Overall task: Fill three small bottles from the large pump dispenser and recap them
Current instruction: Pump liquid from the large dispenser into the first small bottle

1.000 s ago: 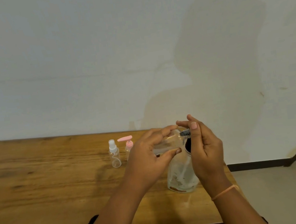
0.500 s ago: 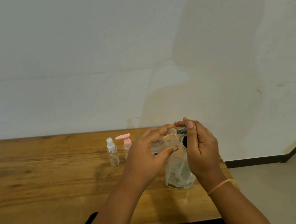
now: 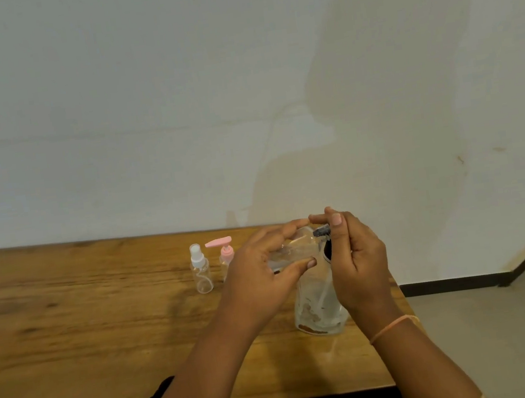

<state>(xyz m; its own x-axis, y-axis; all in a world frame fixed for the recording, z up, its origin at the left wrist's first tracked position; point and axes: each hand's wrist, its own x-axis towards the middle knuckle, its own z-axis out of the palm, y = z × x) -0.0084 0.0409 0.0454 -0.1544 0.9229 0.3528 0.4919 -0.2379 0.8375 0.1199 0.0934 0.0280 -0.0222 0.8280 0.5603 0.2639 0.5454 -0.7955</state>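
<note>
Wooden and honey-brown, the long plank table (image 3: 70, 324) runs along a pale plastered wall (image 3: 174, 93) and carries everything in view. Near its right end stands the large clear plastic pump dispenser (image 3: 318, 305), upright on the wood, with a thin tube visible inside it and a brownish band at its base. Above it, the left hand (image 3: 257, 273) holds a small clear plastic bottle (image 3: 294, 251) lying roughly on its side, thumb beneath and fingers curled over the top, clamped on the bottle's body so that its open end points to the right. That end sits right at the dispenser's dark pump nozzle (image 3: 321, 231). The right hand (image 3: 356, 263) is over the pump head, thumb and forefinger closed together around the dark nozzle, the rest of the fingers folded loosely in front of the dispenser's neck; how much liquid is in the small bottle cannot be told. A thin peach-coloured band (image 3: 391, 327) circles the right wrist. Farther left on the table, well apart from the hands, two more small bottles stand upright just beside each other: a small clear spray bottle with a white cap (image 3: 200, 270) and a small clear bottle with a pink pump top (image 3: 225, 253), the latter partly hidden behind the left hand. To the right, beyond the table's end, lies a pale floor (image 3: 506, 333) with a dark skirting strip (image 3: 449, 284).
</note>
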